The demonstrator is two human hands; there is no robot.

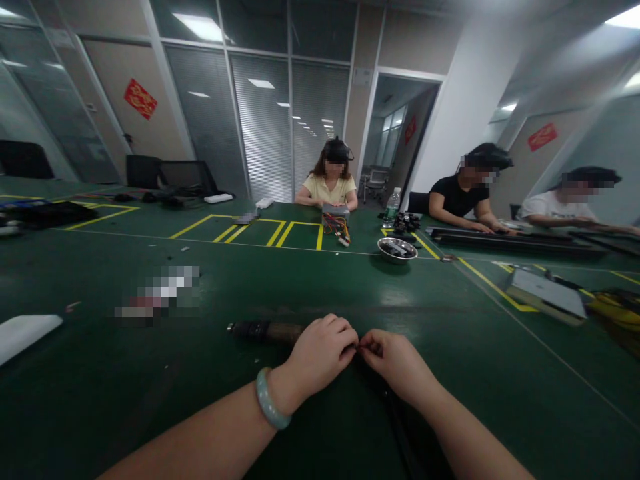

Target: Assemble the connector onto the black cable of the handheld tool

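My left hand [320, 357] and my right hand [395, 363] meet fingertip to fingertip low over the green table [300, 293]. Both are closed in a pinch on something small and dark between them that I cannot make out. A dark cylindrical tool [263, 331] lies on the table just behind my left hand, touching or nearly touching its knuckles. A thin dark cable [400, 433] runs from under my right hand toward me. A pale green bangle [270, 400] sits on my left wrist.
A metal bowl [397, 249] with small parts stands mid-table. A grey box with coloured wires [336, 220] sits before the person opposite. Flat grey device [547, 293] at right, white pad [25, 332] at left. Two more people work at far right.
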